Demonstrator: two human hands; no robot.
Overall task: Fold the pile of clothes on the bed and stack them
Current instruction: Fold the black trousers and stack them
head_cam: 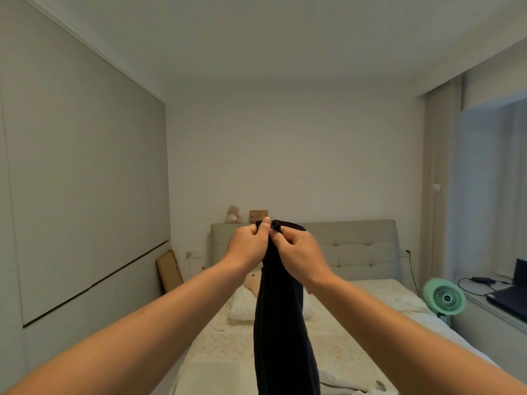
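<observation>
Both arms reach forward at chest height, and the two hands meet at the top edge of a long black fabric garment [281, 323] held up in the air. The left hand [247, 246] has its fingers curled and its thumb pressed down on the garment's upper hem, pinching it; the right hand [298, 253] grips the same hem just beside it, fingers folded round the bunched cloth. The garment hangs straight down from the hands in a narrow column, above the middle of the cream-coloured patterned bed [228, 343], and its lower end runs out of view at the bottom. A white pillow [242, 305] lies near the head end of the bed, below a grey tufted upholstered headboard [356, 246]. A small beige plush bear [233, 214] sits on the headboard's top edge near its left corner. A round mint-green electric fan [443, 297] stands beside the bed's right edge.
</observation>
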